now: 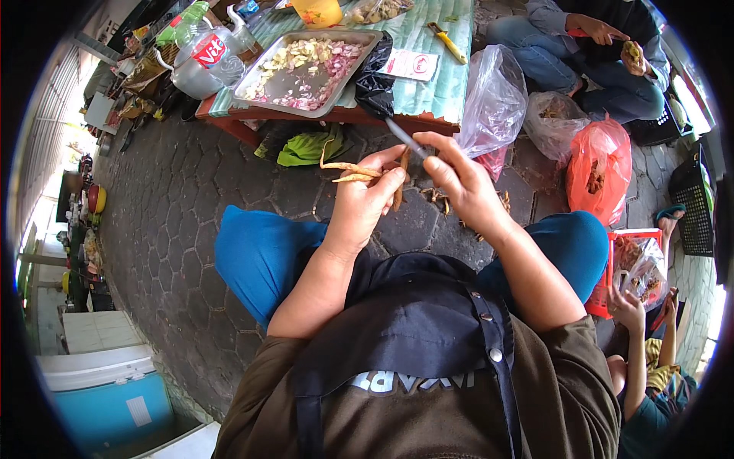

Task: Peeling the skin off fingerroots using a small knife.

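Head camera, looking straight down, and it's close work: the left hand [365, 200] has a branching brown root [352, 170] pinched between thumb and fingers, its thin prongs poking out to the left, right over the gap between the knees. The right hand [465, 183] is closed round a knife [407, 139], the blade slanting up and away to the left, and those two sets of fingers are very near each other! That's the first danger, I'd say: a hard, knobbly root could roll in the pinch, the edge could skid, and the left fingertips sit just beside its path. Whether steel touches root at this instant, I can't tell. Thin prongs, too, look ready to snap under a heavy push, and a piece would drop to the paving [191, 199], where brown scraps [437, 200] lie and could muddle with it. Now watch that blade tip, right by the hanging black bag [374, 80] at the table [417, 88] edge in this view; a careless flick forward might snag the plastic and, if it's caught under the metal tray [289, 81], jog the chopped pieces [336, 67] inside. Bare hands, no board: control rests entirely on grip.
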`<state>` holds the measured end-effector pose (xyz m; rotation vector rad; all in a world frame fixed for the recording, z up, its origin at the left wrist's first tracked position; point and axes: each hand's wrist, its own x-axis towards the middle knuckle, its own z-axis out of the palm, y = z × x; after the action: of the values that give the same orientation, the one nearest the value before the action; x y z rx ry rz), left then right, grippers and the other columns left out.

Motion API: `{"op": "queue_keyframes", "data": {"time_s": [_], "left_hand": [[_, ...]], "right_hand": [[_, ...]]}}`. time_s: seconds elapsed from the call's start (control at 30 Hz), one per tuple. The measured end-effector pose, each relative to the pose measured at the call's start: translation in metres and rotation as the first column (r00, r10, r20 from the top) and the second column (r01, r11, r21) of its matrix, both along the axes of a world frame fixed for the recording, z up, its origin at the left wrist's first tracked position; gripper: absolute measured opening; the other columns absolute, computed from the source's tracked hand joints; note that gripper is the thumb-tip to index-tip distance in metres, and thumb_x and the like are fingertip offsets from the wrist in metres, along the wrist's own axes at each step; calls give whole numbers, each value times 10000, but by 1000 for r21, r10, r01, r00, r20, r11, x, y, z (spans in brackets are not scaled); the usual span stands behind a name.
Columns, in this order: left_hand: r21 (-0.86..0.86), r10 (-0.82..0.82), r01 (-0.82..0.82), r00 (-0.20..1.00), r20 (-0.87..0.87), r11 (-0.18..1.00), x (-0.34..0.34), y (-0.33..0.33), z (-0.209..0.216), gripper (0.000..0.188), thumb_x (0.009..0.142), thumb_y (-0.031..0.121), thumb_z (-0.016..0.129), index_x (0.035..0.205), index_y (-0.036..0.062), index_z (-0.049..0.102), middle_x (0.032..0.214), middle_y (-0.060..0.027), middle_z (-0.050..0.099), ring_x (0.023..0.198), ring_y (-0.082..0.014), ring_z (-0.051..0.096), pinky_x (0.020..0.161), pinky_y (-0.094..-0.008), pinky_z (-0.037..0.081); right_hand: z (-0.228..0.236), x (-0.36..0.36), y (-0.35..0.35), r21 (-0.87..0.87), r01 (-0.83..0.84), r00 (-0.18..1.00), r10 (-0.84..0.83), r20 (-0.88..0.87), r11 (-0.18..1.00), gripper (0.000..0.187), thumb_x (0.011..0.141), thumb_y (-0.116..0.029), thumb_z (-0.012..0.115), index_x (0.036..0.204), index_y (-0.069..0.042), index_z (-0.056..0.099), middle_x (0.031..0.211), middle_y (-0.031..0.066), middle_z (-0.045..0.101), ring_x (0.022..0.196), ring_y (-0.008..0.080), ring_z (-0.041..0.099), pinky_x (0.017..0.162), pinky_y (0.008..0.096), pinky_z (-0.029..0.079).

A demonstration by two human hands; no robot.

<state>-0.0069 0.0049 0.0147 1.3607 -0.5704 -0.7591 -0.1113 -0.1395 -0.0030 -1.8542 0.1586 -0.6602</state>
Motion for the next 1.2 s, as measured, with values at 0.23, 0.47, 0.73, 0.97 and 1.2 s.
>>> {"op": "queue_keyframes", "data": {"time_s": [0.23,0.47,0.73,0.97,1.2], "left_hand": [[-72,-2,-8,990,-144,997,0,1,1,296,910,75,547,1186,-31,556,813,-19,600,561,-12,448,482,-154,382],[-91,-19,1,982,-189,996,3,1,1,282,915,77,528,1175,-26,561,826,-30,615,552,-13,452,492,-157,393],[-68,-9,-2,988,-155,998,2,0,0,278,918,78,528,1177,-18,561,828,-22,612,555,-10,447,493,-152,385],[-6,23,-23,996,91,1000,-1,-2,1,268,911,67,551,1166,-12,573,815,-5,609,564,-5,431,493,-149,362],[22,-39,38,999,29,999,-3,-2,-3,273,913,65,542,1171,-18,566,842,-26,618,569,-5,436,496,-144,366]], "right_hand": [[10,-2,4,11,-39,991,41,-129,999,353,963,-239,505,1276,-79,483,1125,144,590,1006,292,612,858,342,458],[3,-2,4,135,-88,990,102,-100,987,349,975,-248,501,1276,-73,485,1162,98,583,1014,216,587,866,326,445],[7,-3,5,222,-101,984,131,-125,970,346,979,-247,501,1286,-89,488,999,43,566,830,123,524,770,271,442],[14,-5,5,510,-112,951,241,-193,853,310,991,-305,466,1252,-142,498,736,-27,484,645,45,435,560,203,366],[7,-3,2,644,-125,940,298,-167,755,332,991,-373,439,1224,-144,499,698,-26,486,524,31,375,457,185,296]]}}
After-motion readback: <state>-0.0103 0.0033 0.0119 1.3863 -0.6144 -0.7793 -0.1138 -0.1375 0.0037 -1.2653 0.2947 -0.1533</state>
